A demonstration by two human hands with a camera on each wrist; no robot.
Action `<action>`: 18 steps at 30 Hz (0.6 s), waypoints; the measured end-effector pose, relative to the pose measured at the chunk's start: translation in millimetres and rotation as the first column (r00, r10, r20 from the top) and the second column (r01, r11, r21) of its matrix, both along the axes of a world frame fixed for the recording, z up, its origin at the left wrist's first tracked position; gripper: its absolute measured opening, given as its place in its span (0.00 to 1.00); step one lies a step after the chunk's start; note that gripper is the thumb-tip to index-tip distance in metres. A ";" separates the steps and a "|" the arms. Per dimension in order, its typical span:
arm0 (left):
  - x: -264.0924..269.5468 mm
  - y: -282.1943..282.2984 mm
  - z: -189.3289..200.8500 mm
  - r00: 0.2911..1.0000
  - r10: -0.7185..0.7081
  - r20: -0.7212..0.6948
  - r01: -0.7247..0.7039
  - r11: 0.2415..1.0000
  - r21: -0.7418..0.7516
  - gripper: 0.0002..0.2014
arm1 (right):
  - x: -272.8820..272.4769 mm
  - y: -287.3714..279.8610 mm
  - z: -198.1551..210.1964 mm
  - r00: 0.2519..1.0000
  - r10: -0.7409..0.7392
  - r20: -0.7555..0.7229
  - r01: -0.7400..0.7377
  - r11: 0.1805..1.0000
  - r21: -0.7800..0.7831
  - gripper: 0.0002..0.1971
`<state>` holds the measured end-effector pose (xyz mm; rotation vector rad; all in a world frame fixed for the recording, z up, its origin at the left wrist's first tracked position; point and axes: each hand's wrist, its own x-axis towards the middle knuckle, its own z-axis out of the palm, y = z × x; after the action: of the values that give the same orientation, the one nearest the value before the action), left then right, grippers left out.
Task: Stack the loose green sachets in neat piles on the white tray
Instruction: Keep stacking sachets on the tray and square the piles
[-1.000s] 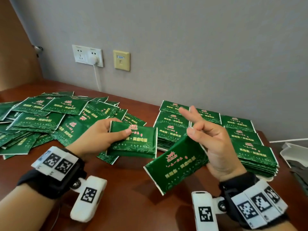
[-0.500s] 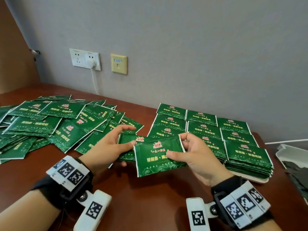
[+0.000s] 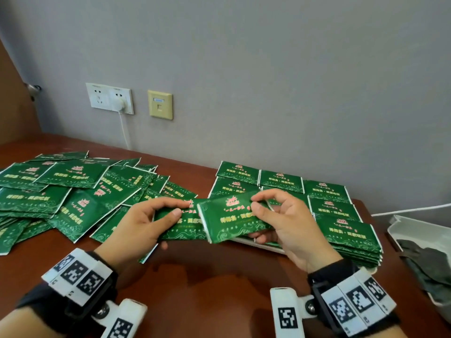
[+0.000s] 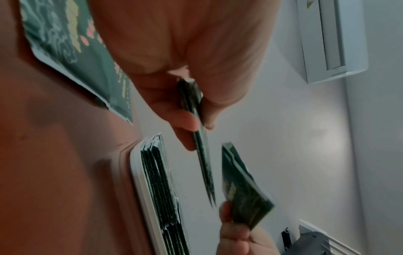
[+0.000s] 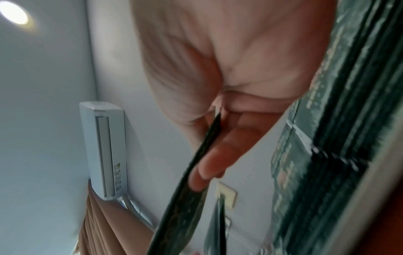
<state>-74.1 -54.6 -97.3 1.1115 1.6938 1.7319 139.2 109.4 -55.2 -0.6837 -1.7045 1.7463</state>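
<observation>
- Brown tabletop (image 3: pixel 207 284) against a grey wall; socket plate at 10 o'clock.
- Loose sachets (image 3: pixel 73 191), 9 o'clock: large untidy spread, not yet stacked; most of the job appears left.
- White tray (image 3: pixel 258 245), 3 o'clock: several neat piles (image 3: pixel 341 215) already laid.
- Left hand (image 3: pixel 136 225), centre: thumb and fingers pinching a small green bundle (image 3: pixel 180 230).
- Right hand (image 3: pixel 290 228): pinching a single sachet (image 3: pixel 231 220), overlapping the bundle's right end.
- Change: a second earlier that sachet hung tilted and apart; now level, brought onto the bundle.
</observation>
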 end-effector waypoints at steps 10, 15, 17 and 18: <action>-8.8 97.4 39.9 0.994 -0.113 -0.006 0.112 0.990 -0.083 0.20 | 43.0 97.5 4.5 0.936 -0.349 -0.046 0.352 0.934 0.069 0.12; -19.4 155.7 45.4 0.997 -0.078 0.005 0.077 0.971 -0.228 0.13 | 44.3 122.8 -12.5 0.865 -0.497 0.071 0.469 0.850 0.239 0.10; -21.5 168.2 45.9 0.998 -0.056 -0.011 0.051 0.959 -0.280 0.11 | 41.2 125.1 -12.5 0.869 -0.481 0.116 0.438 0.857 0.271 0.10; -22.3 172.4 46.2 0.998 -0.053 -0.019 0.045 0.951 -0.307 0.10 | 39.4 125.7 -11.8 0.870 -0.472 0.141 0.419 0.860 0.291 0.10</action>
<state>-96.5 117.8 -51.0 1.0268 1.8570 1.3692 178.6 235.1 -67.0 -1.0760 -1.6908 1.1426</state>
